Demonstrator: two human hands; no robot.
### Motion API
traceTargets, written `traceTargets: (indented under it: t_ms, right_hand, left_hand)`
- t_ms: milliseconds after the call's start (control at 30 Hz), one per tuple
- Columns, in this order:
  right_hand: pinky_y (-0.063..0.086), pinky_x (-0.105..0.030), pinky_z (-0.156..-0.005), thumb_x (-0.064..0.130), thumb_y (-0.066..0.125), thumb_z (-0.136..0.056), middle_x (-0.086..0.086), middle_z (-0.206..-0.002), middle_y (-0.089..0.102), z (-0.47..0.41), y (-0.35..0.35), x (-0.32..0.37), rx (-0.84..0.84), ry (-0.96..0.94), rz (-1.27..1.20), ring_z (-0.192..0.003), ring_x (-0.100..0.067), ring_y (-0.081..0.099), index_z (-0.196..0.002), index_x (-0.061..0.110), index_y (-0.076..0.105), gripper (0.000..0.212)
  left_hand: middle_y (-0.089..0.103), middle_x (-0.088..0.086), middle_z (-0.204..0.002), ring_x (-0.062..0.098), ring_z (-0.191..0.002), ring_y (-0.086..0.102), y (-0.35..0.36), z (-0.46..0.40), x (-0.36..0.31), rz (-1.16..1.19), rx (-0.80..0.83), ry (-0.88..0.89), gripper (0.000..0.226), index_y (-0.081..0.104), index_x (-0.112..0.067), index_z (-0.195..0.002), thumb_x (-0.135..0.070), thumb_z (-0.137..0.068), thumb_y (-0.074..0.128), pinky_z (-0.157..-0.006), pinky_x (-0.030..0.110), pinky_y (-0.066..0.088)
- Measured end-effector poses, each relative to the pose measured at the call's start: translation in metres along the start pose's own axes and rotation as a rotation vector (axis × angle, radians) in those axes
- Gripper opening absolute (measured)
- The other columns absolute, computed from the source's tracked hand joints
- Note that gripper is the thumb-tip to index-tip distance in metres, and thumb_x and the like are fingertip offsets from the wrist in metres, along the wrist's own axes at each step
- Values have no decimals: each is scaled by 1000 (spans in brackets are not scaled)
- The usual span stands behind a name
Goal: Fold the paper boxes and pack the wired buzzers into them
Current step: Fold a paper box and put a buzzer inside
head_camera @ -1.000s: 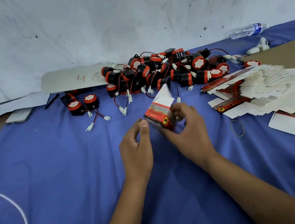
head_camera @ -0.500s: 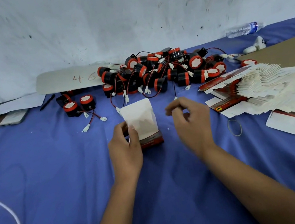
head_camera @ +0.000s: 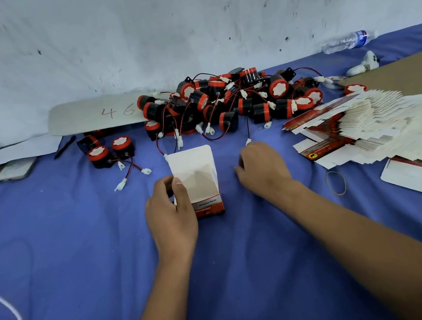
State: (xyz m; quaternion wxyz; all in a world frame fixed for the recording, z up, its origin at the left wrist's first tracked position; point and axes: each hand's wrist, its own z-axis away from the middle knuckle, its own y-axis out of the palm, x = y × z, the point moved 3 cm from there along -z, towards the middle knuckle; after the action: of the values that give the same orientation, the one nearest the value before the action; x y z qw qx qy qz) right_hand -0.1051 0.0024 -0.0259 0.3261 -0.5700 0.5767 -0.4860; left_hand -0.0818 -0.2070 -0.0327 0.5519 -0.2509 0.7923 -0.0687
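A small folded paper box (head_camera: 199,182), white with a red printed base, stands on the blue cloth with its top flap raised. My left hand (head_camera: 170,212) grips its left side, thumb on the white front. My right hand (head_camera: 261,169) is apart from the box to its right, fingers loosely curled over the cloth, holding nothing, just below a white wire connector (head_camera: 248,142). A pile of black-and-red wired buzzers (head_camera: 225,101) lies behind. Two more buzzers (head_camera: 111,152) sit at the left. Flat unfolded boxes (head_camera: 367,131) are stacked at the right.
A phone (head_camera: 16,169) and a pen (head_camera: 64,147) lie at the far left, a white cable (head_camera: 17,318) at the near left. Rubber bands (head_camera: 336,182) lie right of my arm. A water bottle (head_camera: 346,41) and a cardboard sheet marked 46 (head_camera: 96,114) are by the wall.
The box went from both hands to standing upright on the cloth in my left hand alone. My right hand let go and moved right, toward the buzzer wires.
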Motion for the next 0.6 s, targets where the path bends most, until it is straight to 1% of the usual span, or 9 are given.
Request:
traceTargets:
  t_ms: [67, 133, 167, 200, 267, 333, 433, 500, 600]
  right_hand:
    - [42, -42, -89, 24, 56, -95, -12, -100, 57, -9, 0, -3, 5, -13, 38, -107, -34, 50, -92, 8, 57, 16]
    - [35, -50, -107, 27, 53, -99, -24, -149, 35, -20, 4, -11, 157, 28, 78, -139, -40, 28, -135, 7, 47, 41]
    - [29, -52, -113, 28, 49, -102, -22, -162, 18, -23, 8, -13, 246, 27, 67, -149, -38, 16, -147, 10, 39, 50]
    - [25, -50, -116, 28, 45, -104, -19, -165, 14, -28, 13, -16, 308, -4, 76, -151, -35, 14, -150, 9, 36, 50]
    - [31, -38, -112, 22, 46, -104, -17, -150, 43, -29, 14, -12, 337, -104, 130, -139, -30, 36, -134, 3, 53, 36]
    - [41, -30, -94, 12, 52, -99, -9, -115, 63, -23, 8, 0, 316, -192, 218, -116, -26, 53, -104, 7, 65, 15]
    - [39, -31, -65, -1, 52, -89, -7, -80, 62, 3, -14, 20, 250, -238, 274, -86, -30, 61, -69, 12, 48, 25]
    - [41, -36, -56, -2, 54, -82, -13, -71, 63, 22, -25, 32, 210, -287, 58, -74, -35, 58, -64, 7, 51, 21]
    - [54, -39, -71, 17, 71, -88, -6, -76, 73, 49, -41, 44, 268, -387, -440, -73, -21, 67, -80, 6, 76, 15]
  left_hand:
    - [67, -9, -105, 22, -104, 61, 0, 1, -1, 3, -1, -1, 25, 66, -14, -117, -27, -108, 46, -80, 31, 43]
    - [67, -9, -106, 22, -105, 61, 0, 2, -2, -2, 7, 7, 26, 65, -14, -118, -29, -108, 46, -81, 30, 43]
    - [66, -9, -107, 22, -106, 61, 0, 2, -2, -7, 14, 13, 26, 65, -15, -119, -30, -107, 47, -81, 30, 43]
    - [66, -9, -109, 22, -107, 61, 0, 2, -2, -13, 23, 21, 27, 65, -15, -120, -31, -107, 48, -81, 29, 43]
    - [68, -6, -113, 22, -108, 60, 1, 1, -2, -30, 37, 34, 28, 64, -15, -122, -33, -106, 50, -80, 29, 43]
    - [69, -2, -117, 23, -108, 61, 1, -1, -2, -50, 31, 44, 30, 63, -14, -124, -33, -105, 51, -78, 29, 42]
    - [70, 1, -117, 25, -108, 61, -4, -4, 1, -91, -23, 42, 30, 62, -13, -124, -33, -106, 48, -76, 29, 39]
    - [71, 2, -115, 29, -109, 61, -11, -8, 4, -99, -83, 22, 32, 62, -11, -122, -33, -106, 46, -78, 32, 39]
    - [70, 1, -113, 31, -110, 59, -18, -10, 8, -105, -159, -39, 34, 62, -11, -120, -36, -106, 43, -79, 35, 38]
